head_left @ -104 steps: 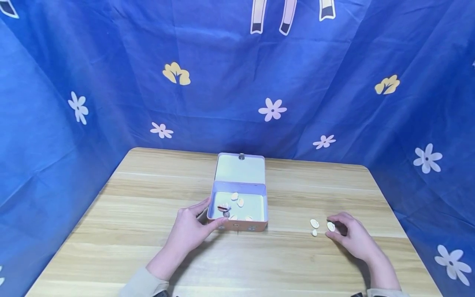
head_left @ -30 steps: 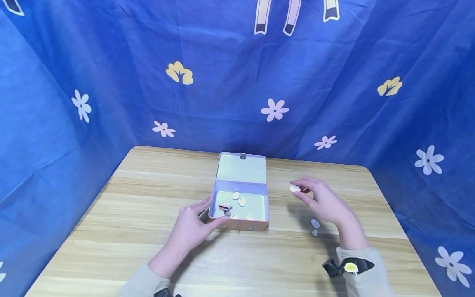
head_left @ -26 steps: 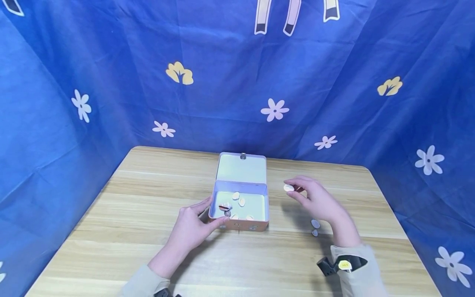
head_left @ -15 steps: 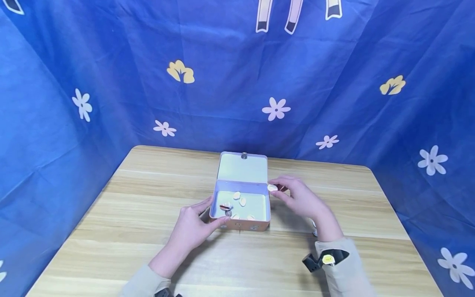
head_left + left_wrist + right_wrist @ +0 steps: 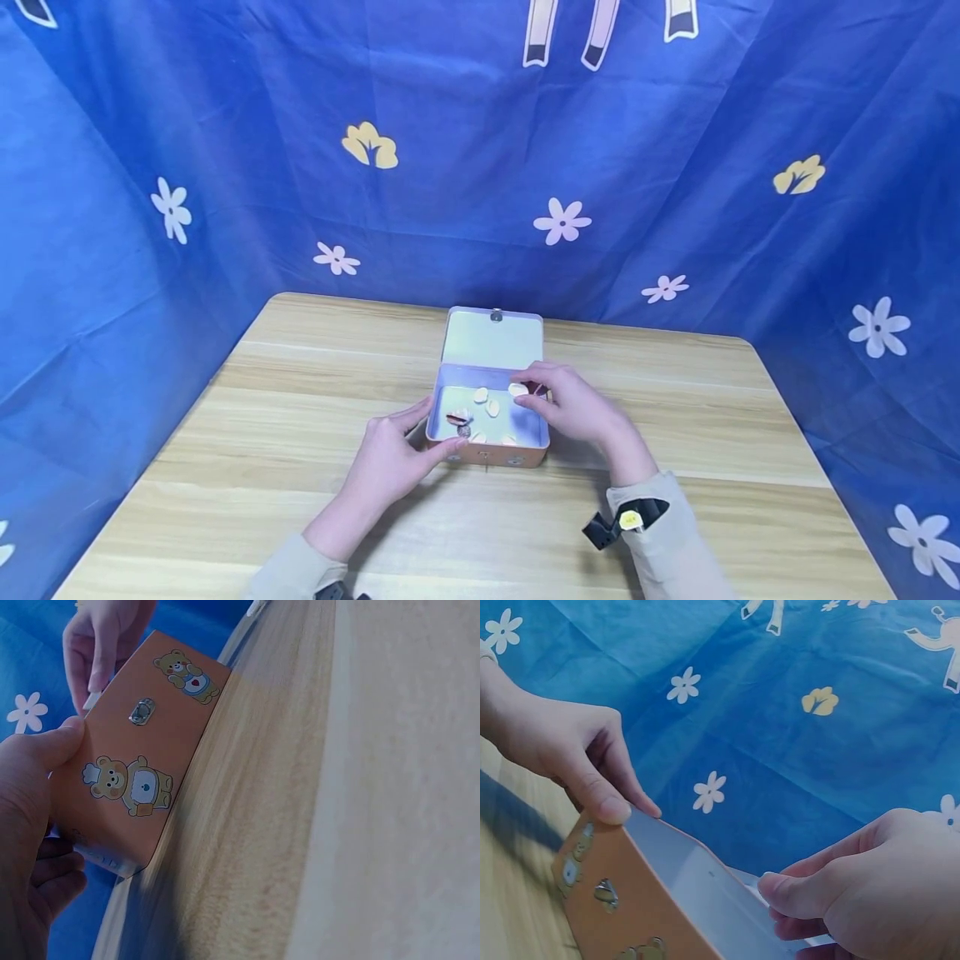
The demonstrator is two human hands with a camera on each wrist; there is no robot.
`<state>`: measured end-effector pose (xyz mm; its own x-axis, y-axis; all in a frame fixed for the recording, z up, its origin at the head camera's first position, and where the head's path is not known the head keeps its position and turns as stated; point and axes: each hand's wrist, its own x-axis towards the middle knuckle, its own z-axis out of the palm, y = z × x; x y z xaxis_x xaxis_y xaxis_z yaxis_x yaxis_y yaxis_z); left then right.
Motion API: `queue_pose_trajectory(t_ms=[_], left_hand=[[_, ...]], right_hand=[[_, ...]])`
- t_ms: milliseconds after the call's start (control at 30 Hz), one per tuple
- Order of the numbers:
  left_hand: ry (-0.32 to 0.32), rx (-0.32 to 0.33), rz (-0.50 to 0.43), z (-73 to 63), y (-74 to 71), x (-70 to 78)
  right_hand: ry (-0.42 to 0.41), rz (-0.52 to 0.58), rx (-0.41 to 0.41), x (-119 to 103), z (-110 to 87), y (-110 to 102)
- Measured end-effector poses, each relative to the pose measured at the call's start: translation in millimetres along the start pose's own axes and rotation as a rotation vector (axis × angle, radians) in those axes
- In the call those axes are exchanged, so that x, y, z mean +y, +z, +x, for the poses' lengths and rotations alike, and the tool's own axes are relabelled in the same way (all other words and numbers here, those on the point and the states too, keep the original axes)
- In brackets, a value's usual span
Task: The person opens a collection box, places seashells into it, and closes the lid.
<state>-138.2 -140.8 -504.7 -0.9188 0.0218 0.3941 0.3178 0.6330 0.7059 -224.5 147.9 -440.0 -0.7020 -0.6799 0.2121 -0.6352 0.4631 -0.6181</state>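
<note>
An orange tin box (image 5: 510, 456) with bear pictures stands on the table, its lid (image 5: 492, 337) tipped back. My left hand (image 5: 390, 458) grips the box's left front corner, thumb on the front rim. Between the thumb and fingers of my right hand (image 5: 573, 408) is a small white seashell (image 5: 517, 389), over the right part of the box. Inside lie several pale shells (image 5: 492, 408), a larger brown-and-white shell (image 5: 458, 417) and a small dark round piece (image 5: 464, 432). In the left wrist view the box's front wall (image 5: 139, 750) shows a metal catch (image 5: 142, 712).
The wooden table (image 5: 315, 367) extends around the box, with a blue flowered cloth (image 5: 450, 208) hanging behind and at the sides. A black wrist strap (image 5: 633, 518) is on the right sleeve. The two shells seen earlier on the table's right are hidden by the right arm.
My right hand has picked a white shell up off the table at right and carried it left, over the open box. My left hand has stayed on the box's corner.
</note>
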Motion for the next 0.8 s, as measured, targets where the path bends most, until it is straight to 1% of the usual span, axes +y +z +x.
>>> queue_pose_trajectory(t_ms=[200,467,800], left_hand=[[-0.018,-0.005,0.009,0.8,0.8,0.1],[0.013,0.005,0.009,-0.1,0.1,-0.9],[0.008,-0.001,0.01,0.1,-0.1,-0.3]], right_hand=[[-0.001,-0.002,-0.031,-1,8.5,9],[-0.016,0.0,-0.065,-1,20.0,20],[-0.042,-0.028,-0.107,-3,28.5,29]])
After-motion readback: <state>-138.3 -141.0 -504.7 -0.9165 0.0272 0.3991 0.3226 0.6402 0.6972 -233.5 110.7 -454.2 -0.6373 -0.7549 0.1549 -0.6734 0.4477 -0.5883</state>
